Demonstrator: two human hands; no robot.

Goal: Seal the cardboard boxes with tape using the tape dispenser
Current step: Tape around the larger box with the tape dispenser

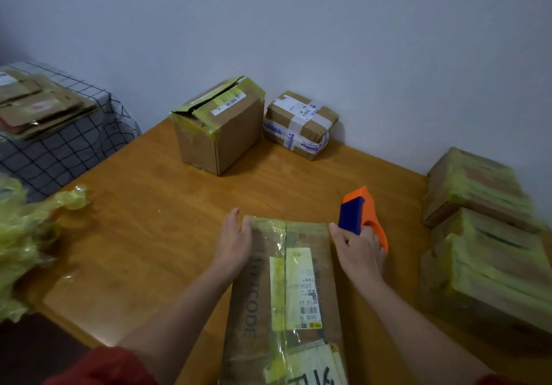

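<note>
A long cardboard box [301, 292] with yellow tape strips and white labels lies on the wooden table [155, 235] in front of me. My left hand [234, 241] lies flat against the box's far left corner, fingers straight. My right hand [360, 247] grips the orange and blue tape dispenser [363, 214] just right of the box's far right corner, with the index finger stretched toward the box edge.
A taller box [219, 127] with a gaping top and a small taped parcel [300, 124] stand at the back by the wall. Stacked taped boxes [484, 235] fill the right side. Crumpled yellow tape [27, 235] lies left, flattened cardboard [38, 106] on a checked cloth beyond.
</note>
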